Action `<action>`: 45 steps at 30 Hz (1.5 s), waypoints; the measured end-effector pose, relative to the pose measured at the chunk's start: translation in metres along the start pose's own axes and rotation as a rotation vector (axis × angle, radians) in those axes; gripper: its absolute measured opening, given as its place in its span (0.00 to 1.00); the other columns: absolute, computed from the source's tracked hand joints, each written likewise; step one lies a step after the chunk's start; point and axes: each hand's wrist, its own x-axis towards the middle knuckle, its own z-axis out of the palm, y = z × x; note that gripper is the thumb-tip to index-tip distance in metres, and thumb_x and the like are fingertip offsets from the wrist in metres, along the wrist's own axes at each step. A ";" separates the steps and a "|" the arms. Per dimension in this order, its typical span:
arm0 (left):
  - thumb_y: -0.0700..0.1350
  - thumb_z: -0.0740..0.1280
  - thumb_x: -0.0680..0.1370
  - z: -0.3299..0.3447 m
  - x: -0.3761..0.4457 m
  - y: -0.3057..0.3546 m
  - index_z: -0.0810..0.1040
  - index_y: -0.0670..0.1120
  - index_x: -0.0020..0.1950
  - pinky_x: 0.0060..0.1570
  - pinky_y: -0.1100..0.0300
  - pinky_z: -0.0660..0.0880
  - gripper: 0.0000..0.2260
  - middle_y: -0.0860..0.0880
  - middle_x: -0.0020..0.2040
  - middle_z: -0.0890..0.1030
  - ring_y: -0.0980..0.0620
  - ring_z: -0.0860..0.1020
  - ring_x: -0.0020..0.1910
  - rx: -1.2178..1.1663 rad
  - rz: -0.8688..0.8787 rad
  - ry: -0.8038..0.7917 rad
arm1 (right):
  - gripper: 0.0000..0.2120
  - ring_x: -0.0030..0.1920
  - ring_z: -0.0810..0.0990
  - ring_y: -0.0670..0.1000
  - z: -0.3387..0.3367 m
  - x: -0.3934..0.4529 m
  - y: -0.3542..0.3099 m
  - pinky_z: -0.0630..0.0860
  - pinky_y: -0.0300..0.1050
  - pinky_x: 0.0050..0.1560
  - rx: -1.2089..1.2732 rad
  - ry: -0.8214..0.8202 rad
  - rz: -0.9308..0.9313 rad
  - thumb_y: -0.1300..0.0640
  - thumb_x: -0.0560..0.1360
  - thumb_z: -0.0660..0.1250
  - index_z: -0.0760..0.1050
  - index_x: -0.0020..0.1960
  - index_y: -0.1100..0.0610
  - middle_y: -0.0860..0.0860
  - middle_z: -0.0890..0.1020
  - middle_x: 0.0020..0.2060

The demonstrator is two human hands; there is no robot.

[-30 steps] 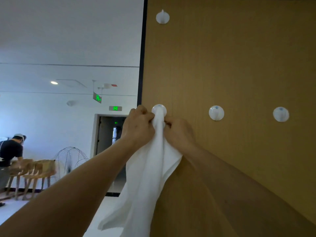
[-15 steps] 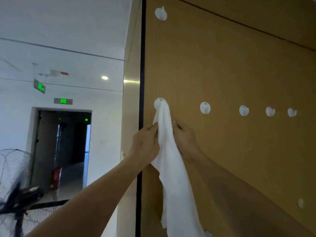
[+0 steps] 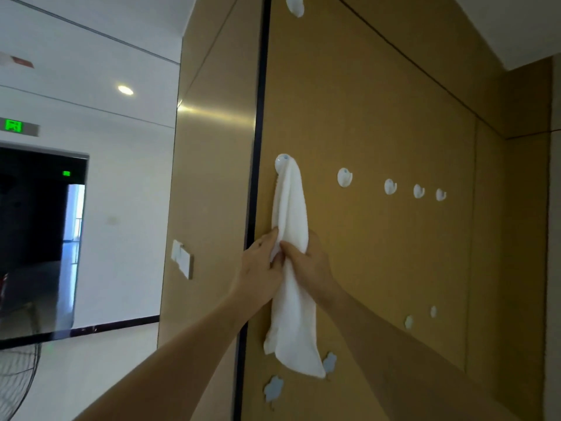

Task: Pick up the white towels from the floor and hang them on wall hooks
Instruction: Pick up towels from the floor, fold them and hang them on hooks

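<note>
Wall: tan panelled wall carries a row of white hooks.
Towel: white towel hangs from the leftmost hook, draped flat against the panel.
Left hand: grip pinching the towel's middle.
Right hand: grip curled round the same fold.
Advice: smooth downward gently, release both together, so the hook keeps it.

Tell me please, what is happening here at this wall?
A person is hanging a white towel on a wall hook of the brown wall panel. The towel already hangs from the hook, and both hands hold it at its middle: the left hand and the right hand have their fingers around the cloth. Four more white hooks in the same row, starting with the next hook, have nothing on them.
</note>
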 end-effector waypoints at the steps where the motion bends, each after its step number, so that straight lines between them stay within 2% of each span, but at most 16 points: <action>1: 0.50 0.60 0.82 -0.001 -0.004 0.000 0.58 0.54 0.78 0.62 0.64 0.67 0.25 0.50 0.73 0.68 0.52 0.71 0.67 0.015 -0.019 -0.034 | 0.28 0.57 0.78 0.44 0.000 -0.005 0.001 0.75 0.40 0.54 0.002 -0.003 0.013 0.44 0.74 0.69 0.65 0.71 0.48 0.42 0.77 0.58; 4: 0.51 0.60 0.81 -0.008 -0.013 0.006 0.55 0.54 0.79 0.66 0.56 0.69 0.27 0.49 0.73 0.67 0.50 0.71 0.67 0.053 -0.082 -0.145 | 0.34 0.57 0.77 0.44 -0.003 -0.022 0.000 0.74 0.39 0.52 -0.015 -0.013 0.053 0.40 0.71 0.70 0.62 0.72 0.46 0.41 0.75 0.58; 7: 0.51 0.60 0.81 -0.019 -0.022 0.014 0.57 0.51 0.79 0.67 0.55 0.67 0.26 0.49 0.74 0.66 0.49 0.69 0.69 0.134 -0.110 -0.183 | 0.37 0.58 0.75 0.46 -0.011 -0.040 -0.005 0.73 0.38 0.50 -0.065 -0.036 0.088 0.39 0.71 0.71 0.60 0.74 0.48 0.43 0.73 0.62; 10: 0.49 0.62 0.81 -0.029 -0.033 0.028 0.63 0.49 0.76 0.68 0.55 0.64 0.24 0.48 0.73 0.67 0.48 0.68 0.70 0.172 -0.099 -0.182 | 0.39 0.64 0.75 0.51 -0.026 -0.056 -0.012 0.75 0.50 0.61 -0.132 -0.076 0.153 0.38 0.72 0.70 0.58 0.76 0.51 0.46 0.72 0.66; 12: 0.47 0.63 0.80 -0.034 -0.040 0.042 0.66 0.47 0.75 0.67 0.56 0.65 0.22 0.47 0.71 0.69 0.48 0.70 0.67 0.183 -0.080 -0.182 | 0.39 0.65 0.75 0.54 -0.041 -0.068 -0.019 0.75 0.53 0.63 -0.166 -0.103 0.205 0.38 0.73 0.69 0.57 0.76 0.52 0.49 0.73 0.67; 15: 0.47 0.64 0.79 -0.037 -0.054 0.069 0.68 0.49 0.73 0.66 0.57 0.65 0.22 0.47 0.70 0.71 0.49 0.71 0.66 0.222 -0.067 -0.183 | 0.40 0.66 0.74 0.56 -0.068 -0.090 -0.030 0.74 0.47 0.59 -0.215 -0.122 0.240 0.39 0.74 0.68 0.56 0.78 0.52 0.56 0.71 0.70; 17: 0.48 0.64 0.79 -0.035 -0.066 0.093 0.67 0.50 0.74 0.68 0.55 0.65 0.22 0.48 0.71 0.71 0.48 0.70 0.68 0.240 -0.045 -0.191 | 0.38 0.67 0.73 0.56 -0.091 -0.109 -0.040 0.73 0.46 0.59 -0.243 -0.092 0.248 0.39 0.73 0.68 0.57 0.77 0.50 0.56 0.70 0.70; 19: 0.48 0.63 0.80 -0.029 -0.081 0.123 0.67 0.49 0.74 0.66 0.59 0.63 0.22 0.48 0.72 0.69 0.48 0.69 0.69 0.235 -0.008 -0.212 | 0.37 0.67 0.73 0.54 -0.119 -0.131 -0.047 0.73 0.46 0.59 -0.274 -0.058 0.255 0.41 0.73 0.69 0.60 0.77 0.49 0.55 0.71 0.70; 21: 0.48 0.63 0.80 -0.019 -0.096 0.158 0.67 0.49 0.74 0.66 0.59 0.65 0.22 0.47 0.72 0.70 0.48 0.71 0.67 0.219 0.021 -0.257 | 0.36 0.67 0.73 0.53 -0.153 -0.154 -0.055 0.74 0.46 0.59 -0.320 -0.030 0.278 0.42 0.73 0.70 0.61 0.76 0.49 0.55 0.71 0.69; 24: 0.49 0.63 0.80 0.008 -0.120 0.213 0.67 0.50 0.74 0.65 0.57 0.67 0.22 0.47 0.72 0.70 0.46 0.71 0.67 0.193 0.057 -0.316 | 0.35 0.66 0.74 0.52 -0.211 -0.192 -0.068 0.73 0.39 0.51 -0.443 0.021 0.311 0.39 0.71 0.69 0.63 0.74 0.47 0.54 0.73 0.68; 28: 0.47 0.65 0.78 0.062 -0.155 0.289 0.70 0.50 0.72 0.59 0.62 0.65 0.22 0.47 0.69 0.72 0.47 0.71 0.66 0.120 0.124 -0.367 | 0.34 0.62 0.77 0.54 -0.300 -0.249 -0.090 0.75 0.46 0.56 -0.714 0.078 0.319 0.36 0.70 0.67 0.64 0.73 0.46 0.51 0.77 0.63; 31: 0.50 0.64 0.77 0.110 -0.184 0.351 0.70 0.52 0.72 0.63 0.55 0.70 0.22 0.49 0.70 0.71 0.47 0.71 0.67 0.099 0.209 -0.458 | 0.34 0.65 0.74 0.55 -0.372 -0.302 -0.105 0.73 0.49 0.59 -0.922 0.088 0.361 0.35 0.71 0.65 0.63 0.73 0.45 0.51 0.74 0.67; 34: 0.50 0.64 0.78 0.157 -0.224 0.418 0.69 0.53 0.73 0.66 0.53 0.68 0.22 0.49 0.73 0.68 0.45 0.68 0.70 -0.008 0.277 -0.578 | 0.35 0.68 0.71 0.56 -0.446 -0.358 -0.117 0.71 0.52 0.64 -1.105 0.116 0.449 0.38 0.71 0.65 0.61 0.75 0.47 0.53 0.72 0.69; 38: 0.47 0.63 0.80 0.220 -0.276 0.508 0.67 0.50 0.74 0.65 0.54 0.67 0.22 0.47 0.74 0.65 0.45 0.65 0.71 -0.138 0.393 -0.753 | 0.34 0.69 0.70 0.56 -0.539 -0.435 -0.140 0.69 0.54 0.67 -1.210 0.265 0.575 0.39 0.72 0.66 0.62 0.75 0.47 0.52 0.72 0.69; 45: 0.52 0.65 0.78 0.319 -0.386 0.693 0.69 0.53 0.72 0.67 0.52 0.67 0.22 0.49 0.71 0.69 0.47 0.67 0.70 -0.302 0.692 -0.927 | 0.34 0.69 0.69 0.55 -0.686 -0.605 -0.189 0.69 0.55 0.66 -1.329 0.546 0.878 0.39 0.72 0.66 0.61 0.74 0.47 0.53 0.72 0.69</action>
